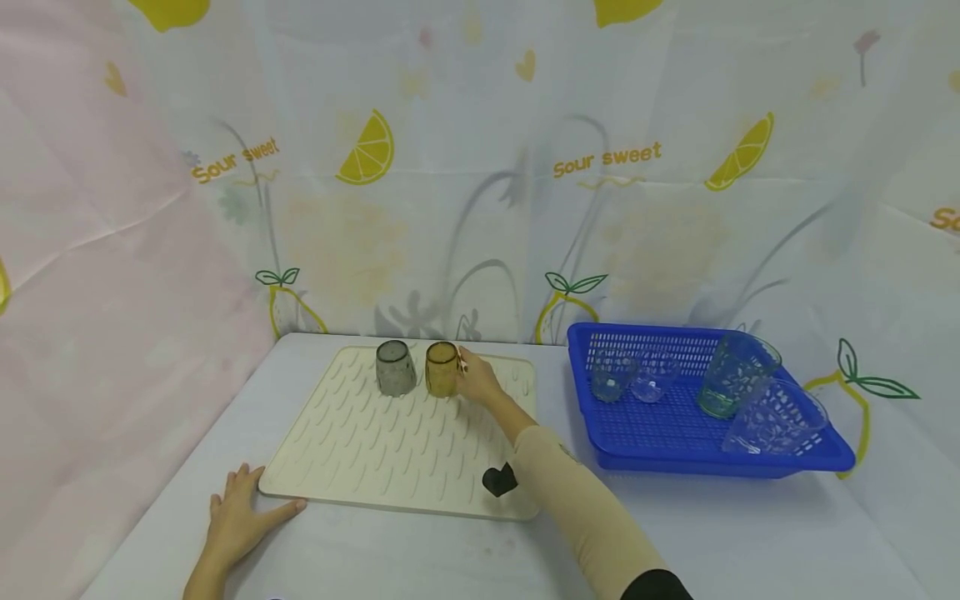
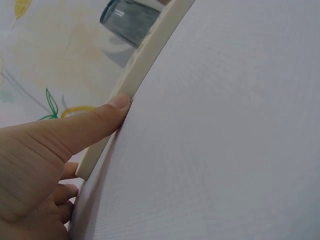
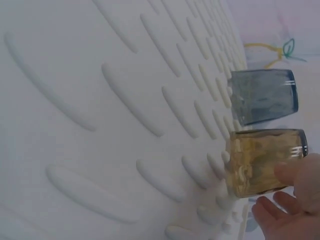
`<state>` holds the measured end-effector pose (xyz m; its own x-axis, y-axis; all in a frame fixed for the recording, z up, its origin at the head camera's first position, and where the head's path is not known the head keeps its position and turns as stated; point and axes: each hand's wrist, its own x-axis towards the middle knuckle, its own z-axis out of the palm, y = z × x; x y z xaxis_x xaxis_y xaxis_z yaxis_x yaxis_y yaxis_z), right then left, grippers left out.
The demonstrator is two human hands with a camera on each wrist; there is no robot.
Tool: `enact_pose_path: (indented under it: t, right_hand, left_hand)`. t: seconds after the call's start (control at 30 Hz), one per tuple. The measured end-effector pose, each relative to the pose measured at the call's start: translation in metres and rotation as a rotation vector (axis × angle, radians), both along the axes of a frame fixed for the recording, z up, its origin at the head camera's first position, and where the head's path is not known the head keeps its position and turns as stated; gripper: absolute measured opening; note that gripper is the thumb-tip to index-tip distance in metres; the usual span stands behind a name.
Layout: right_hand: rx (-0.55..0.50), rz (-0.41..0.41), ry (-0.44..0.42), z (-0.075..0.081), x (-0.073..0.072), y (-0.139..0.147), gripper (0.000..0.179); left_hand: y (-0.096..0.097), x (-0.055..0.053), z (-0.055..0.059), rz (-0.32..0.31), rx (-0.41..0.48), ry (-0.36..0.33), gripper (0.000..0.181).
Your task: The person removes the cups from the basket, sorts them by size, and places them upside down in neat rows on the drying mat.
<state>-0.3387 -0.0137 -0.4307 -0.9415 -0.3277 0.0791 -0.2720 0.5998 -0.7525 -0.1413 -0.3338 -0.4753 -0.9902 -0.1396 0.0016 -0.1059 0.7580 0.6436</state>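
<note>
An amber drinking glass (image 1: 442, 370) stands on the cream ridged mat (image 1: 390, 450), near its back edge. My right hand (image 1: 477, 377) is at its right side; in the right wrist view the thumb (image 3: 289, 172) lies against the amber glass (image 3: 265, 162), with the other fingers near its lower edge. Just left of it is a grey glass (image 1: 395, 368), also seen beyond the amber one in the right wrist view. Both look upside down. With fingers spread, my left hand (image 1: 238, 517) rests at the mat's front left corner, its thumb (image 2: 95, 122) touching the mat edge (image 2: 145, 62).
On the right stands a blue plastic basket (image 1: 615, 454). Inside are two small clear glasses (image 1: 611, 379), a greenish pitcher-like glass (image 1: 735, 375) and a large clear glass vessel (image 1: 772, 421). A printed lemon cloth (image 1: 465, 225) hangs behind the white table (image 1: 375, 554).
</note>
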Motion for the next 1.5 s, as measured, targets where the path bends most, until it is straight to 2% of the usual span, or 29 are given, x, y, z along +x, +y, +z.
enact_pose_path:
  t: [0.3,0.57,0.8,1.0,1.27,1.5]
  right_hand:
    - [-0.034,0.029,0.018,0.005,0.009,0.008,0.054]
    - [-0.073,0.061,0.032,0.013,0.018,0.029,0.053]
    - [-0.169,0.102,0.070,0.029,0.030,0.052,0.049]
    - [-0.173,0.125,0.099,0.045,0.034,0.073,0.050]
    - [-0.213,0.141,0.141,0.063,0.046,0.101,0.049]
    - [-0.207,0.120,0.171,0.069,0.058,0.124,0.049]
  left_hand:
    - [-0.001,-0.001,0.000,0.002,-0.013,0.003,0.093]
    - [0.001,0.000,0.001,0.002,-0.010,0.001,0.094]
    - [0.000,0.000,0.001,-0.006,-0.017,-0.012,0.095]
    - [0.000,-0.002,0.002,-0.004,-0.015,-0.033,0.095]
    - [-0.001,-0.001,0.000,0.000,-0.009,-0.027,0.097]
    - [0.000,-0.001,0.002,0.001,-0.013,-0.029,0.095]
